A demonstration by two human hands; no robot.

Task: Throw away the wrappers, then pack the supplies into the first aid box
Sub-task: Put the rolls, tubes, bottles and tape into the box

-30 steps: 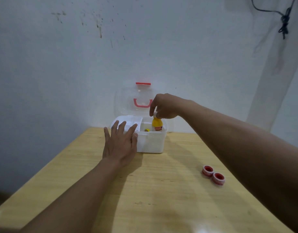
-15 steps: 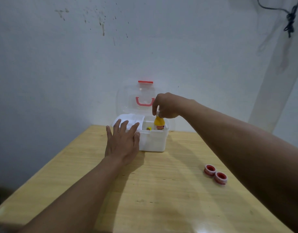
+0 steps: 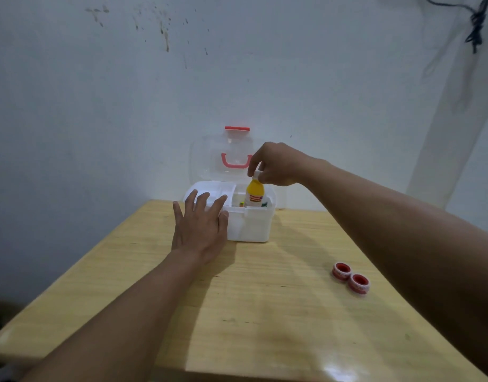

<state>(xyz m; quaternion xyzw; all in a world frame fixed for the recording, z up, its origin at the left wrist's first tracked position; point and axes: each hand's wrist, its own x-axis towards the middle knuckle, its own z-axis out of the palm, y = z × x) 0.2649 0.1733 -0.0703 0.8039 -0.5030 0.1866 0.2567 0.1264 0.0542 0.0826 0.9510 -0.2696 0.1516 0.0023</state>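
Gripping the white cap of a yellow bottle (image 3: 254,194) between its fingertips, the right hand (image 3: 276,165) is holding the bottle upright in the right-hand compartment of the first aid box (image 3: 251,224), which is sitting at the far edge of the table (image 3: 265,312) against the wall. The left hand (image 3: 200,227) is lying flat and open, fingers spread, against the box's front left corner, apparently bracing it. The bottle is standing taller than the box's rim, so it is likely to tip against the wall or block the lid (image 3: 232,155) from closing; a light box could also be sliding if the brace lets go. Two tape rolls (image 3: 350,277) are waiting on the table near the right forearm, touching each other, and a careless elbow could be sweeping them off. The box is smooth white plastic, the raised lid clear with a coral handle and latch; the table is pale glossy wood grain. No wrappers are showing.
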